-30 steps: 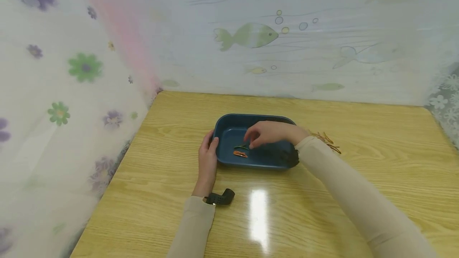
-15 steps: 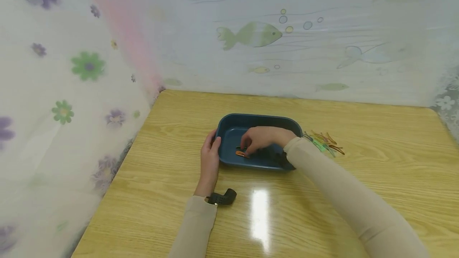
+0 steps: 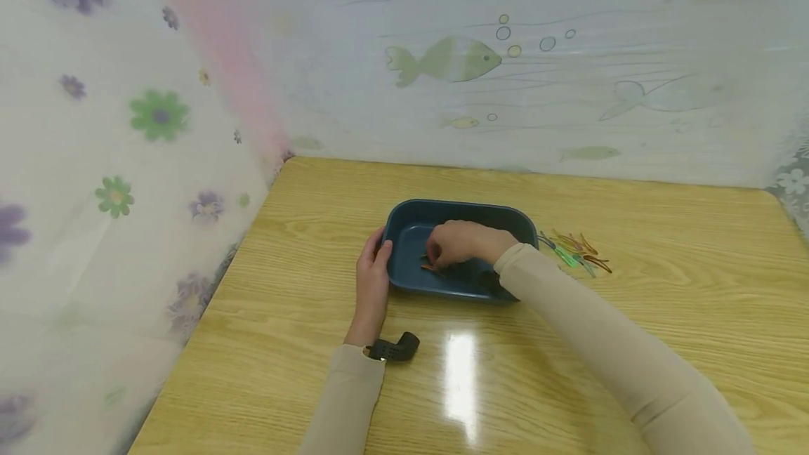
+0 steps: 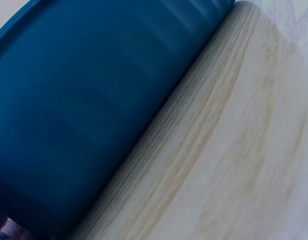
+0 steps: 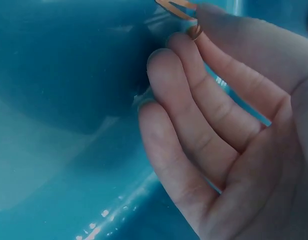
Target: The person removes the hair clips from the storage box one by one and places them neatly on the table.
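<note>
A dark blue rectangular tray (image 3: 464,210) stands on the table. My left hand (image 3: 371,279) grips its left end, thumb over the rim and fingers along the outside; in the left wrist view the tray's outer wall (image 4: 94,90) fills the left side. Inside the tray, my right hand (image 3: 460,241) pinches an orange hair clip (image 5: 175,8) between thumb and index finger, low over the tray floor. The other fingers (image 5: 166,80) of that hand lie loosely bent. A green hair clip (image 3: 424,255) lies just beyond the orange one, mostly hidden by the hand.
Several hair clips (image 3: 567,255) in green, yellow, orange and brown lie in a loose heap on the wooden table (image 3: 265,286), right of the tray. A black wrist camera (image 3: 397,348) sits on the left wrist. Patterned sheets (image 3: 442,132) hang behind the table and at its left.
My right hand has moved down from the green clip to the orange clip and now pinches it. The left hand keeps its grip on the tray. The view has shifted slightly.
</note>
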